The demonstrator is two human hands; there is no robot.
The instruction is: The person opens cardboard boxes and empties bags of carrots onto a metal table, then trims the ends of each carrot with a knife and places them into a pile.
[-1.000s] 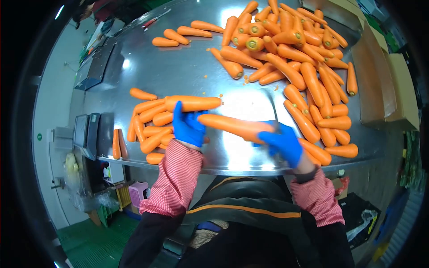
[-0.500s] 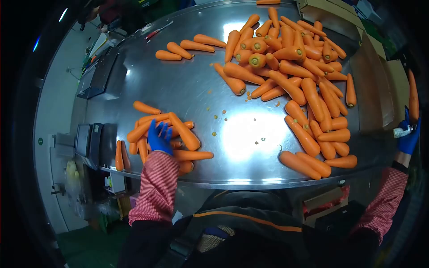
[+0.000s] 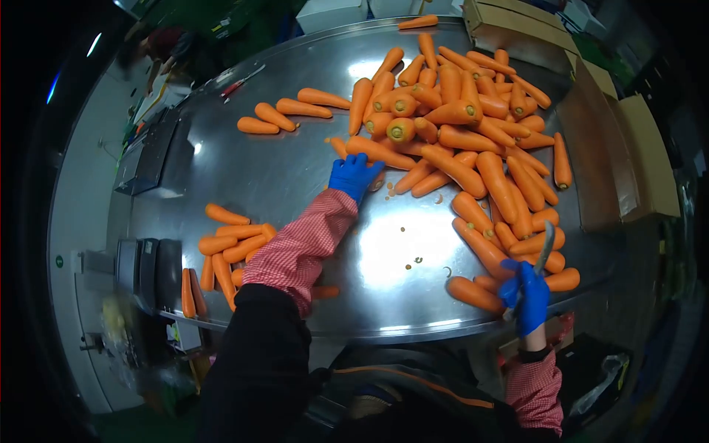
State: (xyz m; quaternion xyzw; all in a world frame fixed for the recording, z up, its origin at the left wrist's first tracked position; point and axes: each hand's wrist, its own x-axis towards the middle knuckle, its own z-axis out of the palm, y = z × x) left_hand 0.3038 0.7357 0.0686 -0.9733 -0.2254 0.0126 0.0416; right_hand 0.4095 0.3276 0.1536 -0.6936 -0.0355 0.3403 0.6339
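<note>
My left hand [image 3: 356, 177], in a blue glove, is closed over the middle of a carrot [image 3: 338, 146] at the near left edge of the large carrot pile [image 3: 450, 111]. Both ends of that carrot show past the glove. Low on the right, my right hand [image 3: 529, 299], also gloved in blue, grips a knife [image 3: 546, 247] with its curved blade pointing up and away from me. Carrots at the pile's near edge lie just beyond and beside it. A smaller carrot group [image 3: 236, 244] sits at the left, partly hidden behind my left sleeve.
The metal table [image 3: 295, 170] carries several carrots in a row [image 3: 303, 108] and a red-handled tool [image 3: 235, 87] at the back left. Cardboard boxes [image 3: 646, 162] stand along the right side. Small trimmed bits [image 3: 408, 266] dot the tabletop. Another person [image 3: 166, 46] is at the far left.
My left hand has gone from the small left group to the big pile's edge. My right hand has come inward from the far right; the carrot there is no longer in it.
</note>
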